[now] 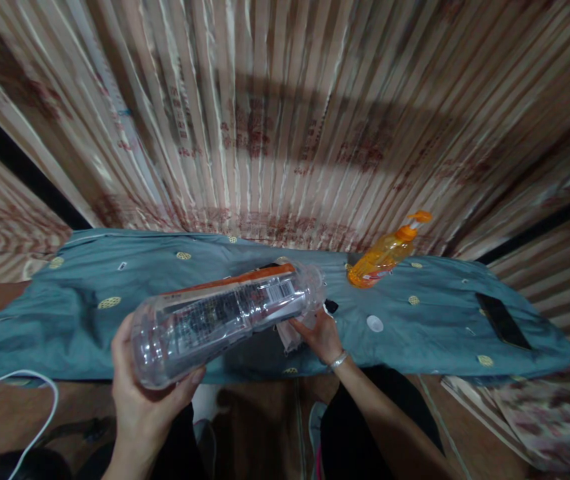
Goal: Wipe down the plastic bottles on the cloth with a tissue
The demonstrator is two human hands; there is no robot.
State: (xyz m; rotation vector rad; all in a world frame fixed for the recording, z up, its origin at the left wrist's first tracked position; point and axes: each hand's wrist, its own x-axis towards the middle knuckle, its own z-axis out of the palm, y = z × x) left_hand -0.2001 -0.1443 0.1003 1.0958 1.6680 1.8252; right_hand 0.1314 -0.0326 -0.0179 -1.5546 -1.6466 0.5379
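A large clear plastic bottle (245, 307) with an orange, black and white label is tilted across the middle, its neck toward the right. My left hand (147, 393) is wrapped round its wide base, thumb along the near side. Under the neck end, my right hand (322, 337) is curled against the bottle, a bracelet on its wrist; the bottle partly hides those fingers. Beside that hand a pale pinkish piece (289, 338) shows below the bottle; its kind is unclear. To its right, a white round cap (375, 324) lies on the cloth near a small black object (331, 307).
A teal cloth with yellow patterns (139, 267) covers the long surface. An orange pump bottle (382, 259) stands toward the back right, and a dark phone (502, 320) lies at the far right. Pleated curtains (285, 120) rise behind. A white cable (55, 393) loops at lower left.
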